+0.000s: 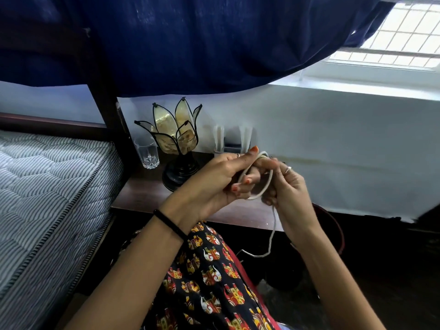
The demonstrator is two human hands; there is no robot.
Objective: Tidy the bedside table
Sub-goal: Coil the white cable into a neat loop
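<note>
A white cable (pixel 268 186) is looped around the fingers of my left hand (pixel 214 184), which is closed on the coil above the brown bedside table (pixel 142 194). My right hand (pixel 288 189) pinches the same cable beside the loop. The loose end (pixel 271 236) hangs down past the table's front edge toward the floor. Both hands are held close together over the table's middle.
A petal-shaped lamp (pixel 177 139) on a black base and a clear drinking glass (pixel 146 152) stand at the table's back left. A small holder (pixel 232 145) sits behind my hands. A striped mattress (pixel 47 186) lies left, a blue curtain (pixel 190 44) hangs above.
</note>
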